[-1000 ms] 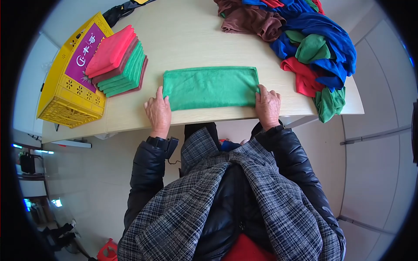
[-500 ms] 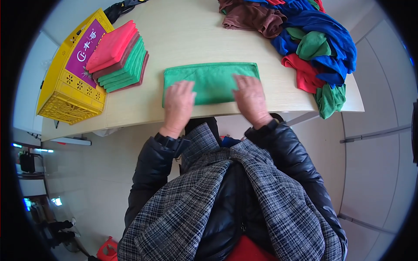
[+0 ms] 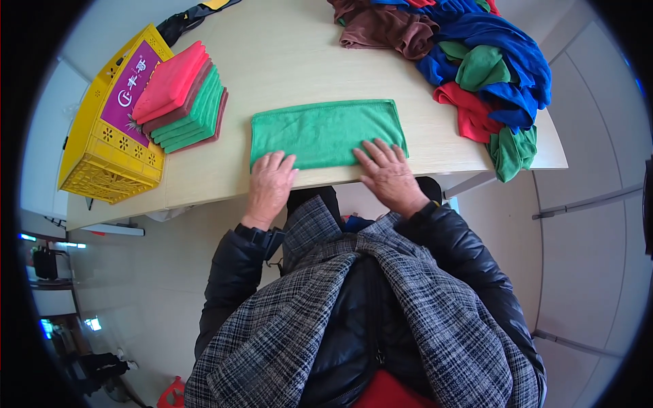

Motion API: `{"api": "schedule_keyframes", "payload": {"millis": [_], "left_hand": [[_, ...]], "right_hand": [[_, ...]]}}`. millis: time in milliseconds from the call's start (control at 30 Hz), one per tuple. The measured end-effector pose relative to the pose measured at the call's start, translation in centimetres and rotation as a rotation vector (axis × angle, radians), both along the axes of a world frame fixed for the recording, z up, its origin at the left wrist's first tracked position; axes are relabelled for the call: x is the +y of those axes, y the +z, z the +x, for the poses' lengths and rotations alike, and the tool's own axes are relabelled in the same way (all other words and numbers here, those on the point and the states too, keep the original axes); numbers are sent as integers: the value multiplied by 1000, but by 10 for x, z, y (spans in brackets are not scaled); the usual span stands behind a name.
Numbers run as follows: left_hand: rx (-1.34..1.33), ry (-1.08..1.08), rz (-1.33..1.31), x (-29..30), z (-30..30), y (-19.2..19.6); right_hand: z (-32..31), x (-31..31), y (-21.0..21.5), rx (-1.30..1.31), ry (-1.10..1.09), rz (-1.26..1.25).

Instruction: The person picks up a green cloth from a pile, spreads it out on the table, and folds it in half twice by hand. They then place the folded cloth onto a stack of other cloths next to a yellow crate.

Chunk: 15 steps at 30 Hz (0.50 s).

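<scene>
A green towel [image 3: 326, 129], folded into a long rectangle, lies flat near the front edge of the table. At its near left corner rests my left hand [image 3: 271, 187], palm down, fingers stretched out on the cloth's edge. My right hand [image 3: 391, 175] lies with spread fingers on the near right part of the same towel. Neither hand grips anything. To the left, a stack of folded towels [image 3: 180, 102] in red, brown and green leans against a yellow crate.
The yellow plastic crate [image 3: 112, 163] with a purple panel stands at the table's left edge. A loose heap of blue, brown, red and green cloths [image 3: 496, 68] fills the right side, one green cloth [image 3: 513, 153] hanging over the front edge. A dark item [image 3: 183, 24] lies at the far left.
Both hands have come nearer to me across the green towel, from its middle to its near edge. The towel remains folded and flat.
</scene>
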State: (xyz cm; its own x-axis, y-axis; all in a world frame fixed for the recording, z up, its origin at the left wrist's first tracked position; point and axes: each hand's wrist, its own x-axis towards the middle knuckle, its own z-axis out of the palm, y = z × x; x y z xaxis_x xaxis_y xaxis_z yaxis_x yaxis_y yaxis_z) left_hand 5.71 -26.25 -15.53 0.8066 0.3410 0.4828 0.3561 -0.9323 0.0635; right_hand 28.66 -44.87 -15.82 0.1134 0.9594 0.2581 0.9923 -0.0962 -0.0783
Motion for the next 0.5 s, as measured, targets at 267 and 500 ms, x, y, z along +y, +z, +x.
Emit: {"api": "schedule_keyframes", "payload": {"millis": [267,500], "left_hand": [[1,214,-32,19,-23,12],[-24,23,-52,-7,45,14]], "right_hand": [[55,-29,12,-24,-222,3],[-9,59,-7,238,-40,212]]}}
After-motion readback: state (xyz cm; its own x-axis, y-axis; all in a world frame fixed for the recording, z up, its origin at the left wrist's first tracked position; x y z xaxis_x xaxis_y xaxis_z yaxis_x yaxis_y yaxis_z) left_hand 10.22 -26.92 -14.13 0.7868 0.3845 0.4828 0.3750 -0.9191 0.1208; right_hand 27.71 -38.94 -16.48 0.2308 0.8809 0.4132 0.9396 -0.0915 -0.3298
